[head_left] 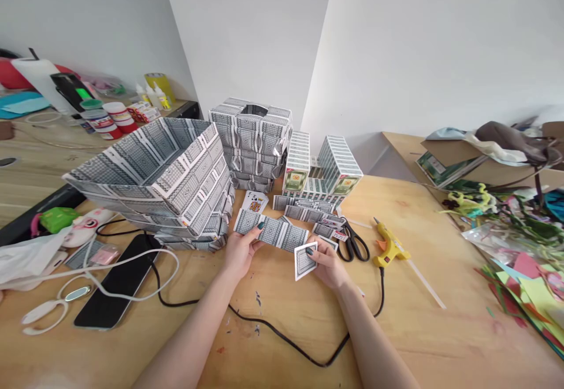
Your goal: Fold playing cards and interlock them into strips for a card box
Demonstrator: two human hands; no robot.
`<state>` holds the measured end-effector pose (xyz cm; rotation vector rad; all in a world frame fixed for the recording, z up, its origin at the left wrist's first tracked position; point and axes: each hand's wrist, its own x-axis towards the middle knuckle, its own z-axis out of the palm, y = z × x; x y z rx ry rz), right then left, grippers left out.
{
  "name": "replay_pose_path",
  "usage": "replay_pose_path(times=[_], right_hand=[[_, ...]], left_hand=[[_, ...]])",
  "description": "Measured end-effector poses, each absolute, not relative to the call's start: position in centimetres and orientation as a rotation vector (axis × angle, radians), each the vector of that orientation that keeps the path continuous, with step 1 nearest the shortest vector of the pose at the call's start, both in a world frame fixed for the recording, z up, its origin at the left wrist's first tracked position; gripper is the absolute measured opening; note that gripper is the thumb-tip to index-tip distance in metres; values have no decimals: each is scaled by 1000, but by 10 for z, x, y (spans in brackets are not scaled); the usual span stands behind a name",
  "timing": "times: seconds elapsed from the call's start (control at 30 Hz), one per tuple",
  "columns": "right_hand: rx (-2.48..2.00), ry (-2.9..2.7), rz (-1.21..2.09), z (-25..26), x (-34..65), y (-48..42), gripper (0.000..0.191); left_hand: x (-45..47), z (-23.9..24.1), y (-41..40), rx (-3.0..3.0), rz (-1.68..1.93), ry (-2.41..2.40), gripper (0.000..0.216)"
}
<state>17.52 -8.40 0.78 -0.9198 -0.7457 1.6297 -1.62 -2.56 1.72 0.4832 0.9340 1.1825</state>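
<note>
My left hand [241, 252] is closed on a strip of joined playing cards [272, 230], its thumb on the patterned backs. At the strip's right end, my right hand [326, 261] pinches a single playing card [305, 261] with the back facing me. Whether the right fingers also touch the strip I cannot tell. Behind the strip lie loose cards with a king [254, 202] face up. More folded card strips [304, 208] lie just beyond my right hand. Black-handled scissors [353, 242] rest to the right, and past them is a yellow glue gun [389, 244] with a clear glue stick.
A large box built of cards [154, 171] stands at left, another card structure [252, 136] behind. Boxed card decks [341, 163] are stacked at the back. A phone [117, 283], white cable and black cord [282, 331] lie on the table. Craft scraps [524, 283] cover the right edge.
</note>
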Motion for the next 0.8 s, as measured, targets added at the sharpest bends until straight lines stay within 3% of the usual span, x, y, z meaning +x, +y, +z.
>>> replay_pose_path(times=[0.43,0.8], right_hand=[[-946,-754,1642,2,177,-83,28],[-1036,-472,1276,5,183,-81,27]], left_hand=[[-14,15,-28,520,1119,942,27],[-6,11,-31,740,1185,1040,46]])
